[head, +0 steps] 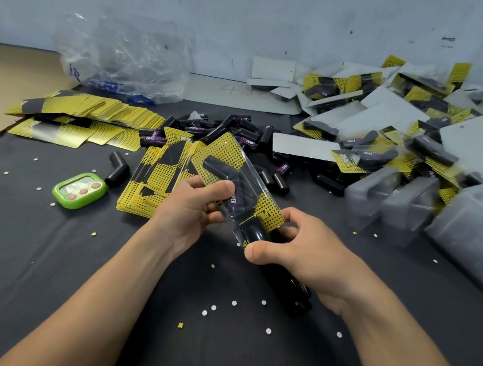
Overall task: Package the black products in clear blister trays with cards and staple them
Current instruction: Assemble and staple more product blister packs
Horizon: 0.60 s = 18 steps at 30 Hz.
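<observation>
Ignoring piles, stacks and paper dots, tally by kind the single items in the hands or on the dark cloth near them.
blister pack, carded with a black product, held by the left hand: 1
black stapler, gripped by the right hand: 1
green timer: 1
loose black elbow piece: 1
Total: 4

The black-covered table (29,259) holds yellow cards (150,186) just left of the grip, a green timer (79,191) farther left, loose black products (248,134) beyond, and finished packs (416,141) heaped to the right.
</observation>
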### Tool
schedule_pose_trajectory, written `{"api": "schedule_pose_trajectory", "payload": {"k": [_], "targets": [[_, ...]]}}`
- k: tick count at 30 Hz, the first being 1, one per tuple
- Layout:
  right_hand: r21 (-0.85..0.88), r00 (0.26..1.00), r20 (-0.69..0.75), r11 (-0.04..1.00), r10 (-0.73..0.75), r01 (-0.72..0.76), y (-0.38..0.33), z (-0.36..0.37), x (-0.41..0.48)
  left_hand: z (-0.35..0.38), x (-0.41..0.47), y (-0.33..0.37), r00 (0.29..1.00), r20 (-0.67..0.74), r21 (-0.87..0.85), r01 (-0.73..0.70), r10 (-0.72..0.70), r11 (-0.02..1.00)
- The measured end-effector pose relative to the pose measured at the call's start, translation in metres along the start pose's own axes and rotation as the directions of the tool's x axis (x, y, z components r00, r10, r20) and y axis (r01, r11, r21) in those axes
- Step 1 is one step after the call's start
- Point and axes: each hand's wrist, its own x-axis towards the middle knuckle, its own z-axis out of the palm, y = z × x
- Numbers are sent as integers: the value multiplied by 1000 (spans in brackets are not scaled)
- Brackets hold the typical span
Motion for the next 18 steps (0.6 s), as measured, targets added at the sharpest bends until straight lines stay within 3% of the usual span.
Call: {"api": "schedule_pose_trajectory", "payload": {"k": [18], "targets": [[98,1000,-21,995,7,-5,4,5,5,-1,-1,3,1000,6,-1,-8,8,1000]]}}
